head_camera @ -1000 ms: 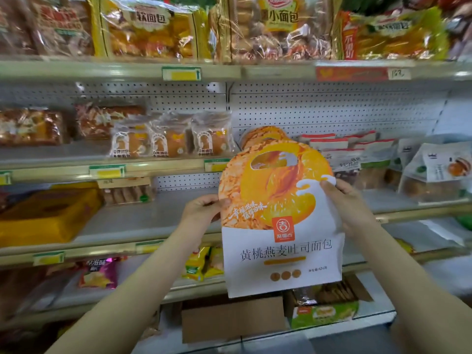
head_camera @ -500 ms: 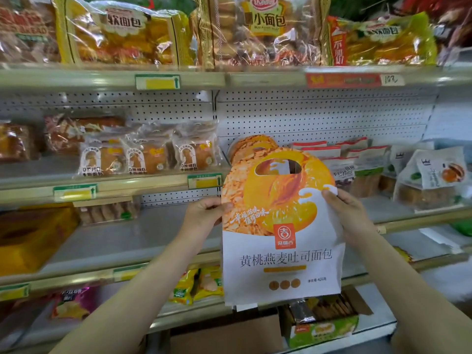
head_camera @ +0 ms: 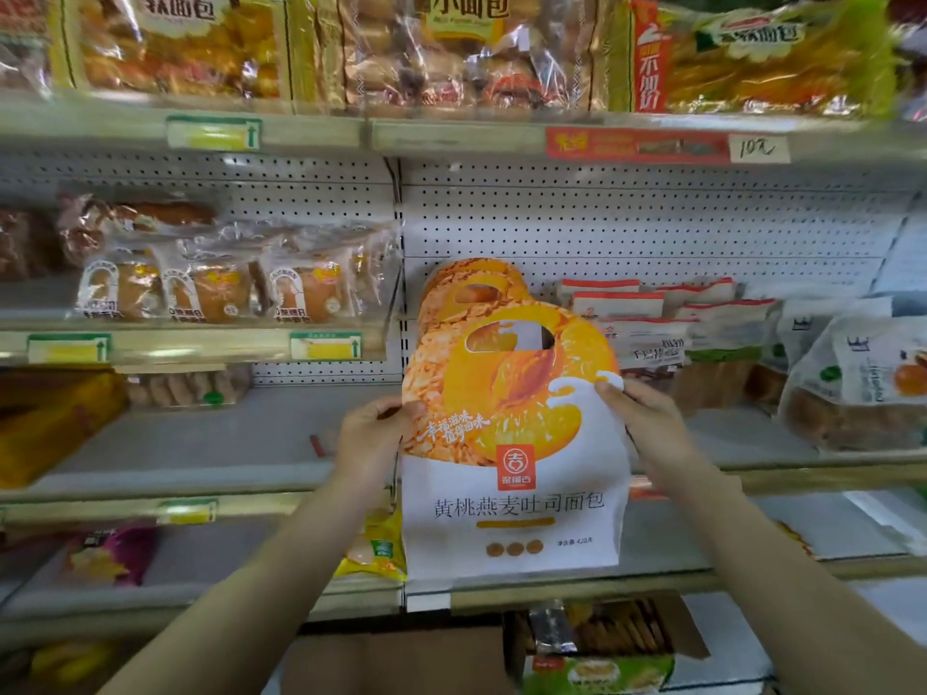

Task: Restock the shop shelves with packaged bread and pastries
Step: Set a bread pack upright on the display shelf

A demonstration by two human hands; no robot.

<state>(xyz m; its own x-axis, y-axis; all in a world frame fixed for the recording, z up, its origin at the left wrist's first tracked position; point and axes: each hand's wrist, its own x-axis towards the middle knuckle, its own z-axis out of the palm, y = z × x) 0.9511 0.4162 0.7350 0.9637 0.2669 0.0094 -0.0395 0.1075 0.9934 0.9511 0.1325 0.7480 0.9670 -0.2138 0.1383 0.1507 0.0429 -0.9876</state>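
Head view: left hand [head_camera: 371, 433] and right hand [head_camera: 647, 423] pinch the upright toast bag [head_camera: 511, 443] by its edges before the shelf [head_camera: 200, 443].

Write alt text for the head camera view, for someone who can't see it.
A person's left hand and right hand pinch the side edges of an orange-and-white toast bag with a cut-out handle, holding it upright before a shop shelf. A matching bag stands behind it, among other packaged breads.
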